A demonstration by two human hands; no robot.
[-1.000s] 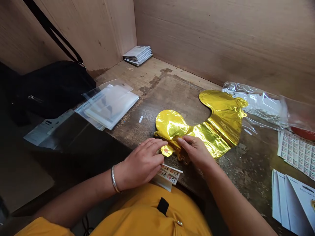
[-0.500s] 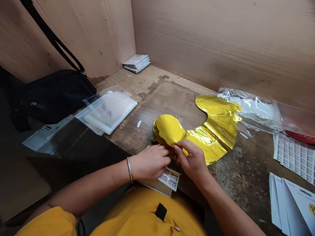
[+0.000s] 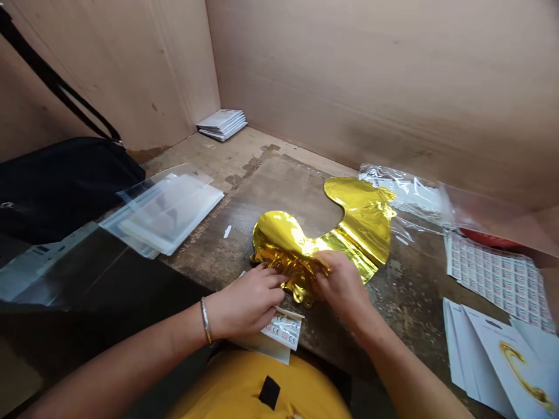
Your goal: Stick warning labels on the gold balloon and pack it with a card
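A flat gold foil balloon [image 3: 367,233], curved like a letter C, lies on the worn wooden table. Its near part is crinkled and folded up. My right hand [image 3: 343,285] is closed on the near edge, thumb and fingers pinching the foil. My left hand [image 3: 248,299], with a silver bangle at the wrist, rests its outstretched fingers against the crinkled foil on the left. Under that hand, a sheet of CE-marked stickers [image 3: 283,331] sticks out at the table's front edge, partly hidden by the hand.
Left on the table are clear plastic sleeves [image 3: 174,215], with a black bag [image 3: 70,180] beyond them. Stacked cards [image 3: 222,123] sit in the back corner. At right are a clear plastic bag [image 3: 402,192], sticker sheets [image 3: 498,279] and white printed cards [image 3: 493,349].
The balloon's near part has gone from smoother to crinkled and turned up. My left hand's fingers have stretched out onto the foil. The whole view has shifted, moving things leftward.
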